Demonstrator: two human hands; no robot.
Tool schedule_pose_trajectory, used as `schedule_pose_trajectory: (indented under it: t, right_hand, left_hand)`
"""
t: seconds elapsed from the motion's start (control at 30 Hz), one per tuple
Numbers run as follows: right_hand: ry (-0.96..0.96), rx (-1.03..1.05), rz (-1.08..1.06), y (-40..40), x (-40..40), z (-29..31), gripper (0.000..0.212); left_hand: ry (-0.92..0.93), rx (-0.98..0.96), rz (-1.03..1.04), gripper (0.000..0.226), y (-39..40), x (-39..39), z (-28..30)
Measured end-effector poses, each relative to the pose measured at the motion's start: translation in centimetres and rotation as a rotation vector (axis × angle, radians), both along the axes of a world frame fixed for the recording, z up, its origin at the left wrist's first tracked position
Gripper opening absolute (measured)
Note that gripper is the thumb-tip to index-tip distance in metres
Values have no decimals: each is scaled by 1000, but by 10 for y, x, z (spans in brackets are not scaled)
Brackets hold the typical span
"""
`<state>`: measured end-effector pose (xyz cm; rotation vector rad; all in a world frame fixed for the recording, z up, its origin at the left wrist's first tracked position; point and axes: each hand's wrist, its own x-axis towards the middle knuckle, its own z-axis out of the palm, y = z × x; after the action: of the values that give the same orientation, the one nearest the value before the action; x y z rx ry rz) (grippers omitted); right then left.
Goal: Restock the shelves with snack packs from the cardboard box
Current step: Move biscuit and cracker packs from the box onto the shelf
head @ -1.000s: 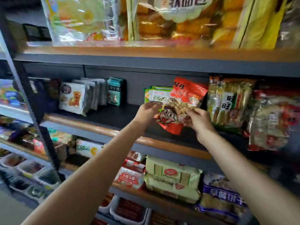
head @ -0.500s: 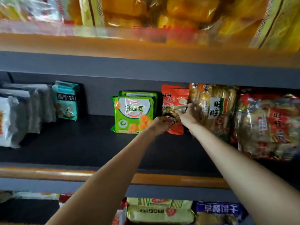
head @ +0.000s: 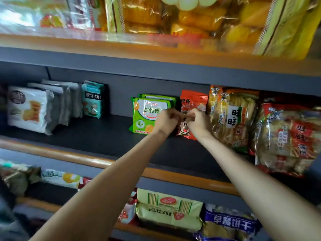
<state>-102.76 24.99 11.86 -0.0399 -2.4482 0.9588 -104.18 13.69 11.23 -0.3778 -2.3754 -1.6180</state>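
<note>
A red snack pack (head: 192, 104) with a cartoon face stands upright at the back of the dark middle shelf (head: 104, 141), between green packs (head: 147, 115) and tall rice-cracker bags (head: 231, 119). My left hand (head: 167, 121) and my right hand (head: 198, 121) both pinch the red pack's middle with curled fingers, hiding its centre. The cardboard box is out of view.
White packs (head: 27, 110) and a teal pack (head: 93, 100) stand at the shelf's left, with a gap of bare shelf between them and the green packs. Large red-labelled cracker bags (head: 288, 136) fill the right. Yellow bags (head: 191, 16) sit above; more packs (head: 168, 209) lie on the shelf below.
Both hands carried the red pack from the shelf's front edge to the back and stood it upright between the green packs and the cracker bags. The view tilted upward.
</note>
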Motion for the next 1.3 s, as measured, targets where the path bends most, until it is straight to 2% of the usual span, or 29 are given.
schedule_pose_trajectory:
  t: [0.07, 0.13, 0.23, 0.33, 0.53, 0.6, 0.67, 0.73, 0.8, 1.0, 1.1, 1.2, 1.3]
  right_hand:
    - [5, -97, 117, -15, 11, -2, 23]
    - [-5, -167, 257, -39, 26, -4, 32]
    - [-54, -164, 445, -87, 62, -10, 24]
    - [-203, -156, 657, -143, 108, -31, 19]
    - [-675, 75, 1146, -257, 247, -80, 21]
    - [-765, 257, 1353, -288, 300, -101, 15]
    - [-835, 489, 1530, -312, 356, -119, 16]
    - [-875, 655, 1629, -337, 410, -135, 18]
    - [-855, 739, 1679, -360, 463, -151, 21]
    - [-836, 868, 1794, -411, 607, -222, 26]
    - [-870, 885, 1794, -430, 656, -260, 26]
    - [-886, 915, 1768, -449, 690, -296, 26]
    - [-822, 1057, 1847, -458, 719, -329, 21]
  left_hand:
    - [14, 24, 114, 28, -12, 26, 2]
    - [14, 50, 271, 26, -30, 58, 1]
    - [10, 17, 533, 25, -69, 112, -12]
    - [-46, 19, 738, 25, -119, 180, -33]
    - [-217, 295, 1168, 25, -226, 383, -115]
    - [-311, 383, 1325, 12, -254, 460, -143]
    - [-426, 476, 1440, 27, -274, 534, -158]
    - [-553, 497, 1466, 34, -287, 603, -169]
    - [-669, 439, 1497, 30, -291, 668, -185]
    - [-966, 432, 1618, 13, -298, 822, -258]
    - [-1077, 320, 1675, 23, -311, 876, -273]
    - [-1196, 219, 1622, 22, -326, 913, -291]
    - [-1448, 12, 1440, 32, -333, 929, -312]
